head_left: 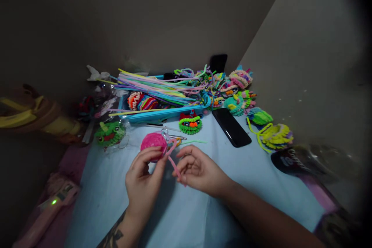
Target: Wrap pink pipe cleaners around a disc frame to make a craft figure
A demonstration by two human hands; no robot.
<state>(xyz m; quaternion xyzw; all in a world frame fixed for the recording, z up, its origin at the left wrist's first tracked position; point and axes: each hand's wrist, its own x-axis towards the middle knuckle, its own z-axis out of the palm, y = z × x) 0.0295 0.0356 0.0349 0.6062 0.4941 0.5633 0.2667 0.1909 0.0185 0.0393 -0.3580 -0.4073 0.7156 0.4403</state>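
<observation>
My left hand [144, 180] is closed on a round pink pipe-cleaner piece [153, 142], held just above the pale blue table [110, 193]. A pink pipe-cleaner strand [173, 159] runs from that piece down to my right hand [197, 170], whose fingers pinch its lower end. The two hands sit close together at the table's middle. Behind them lie metal scissors [174, 137], partly hidden by the pink piece.
A blue tray [162, 115] with long pipe cleaners [157, 83] stands at the back. Finished fuzzy figures lie around: a green one [190, 124], a green frog [109, 133], yellow ones [276, 135]. A black phone [231, 127] lies right of centre. A pink device [49, 209] sits at the left.
</observation>
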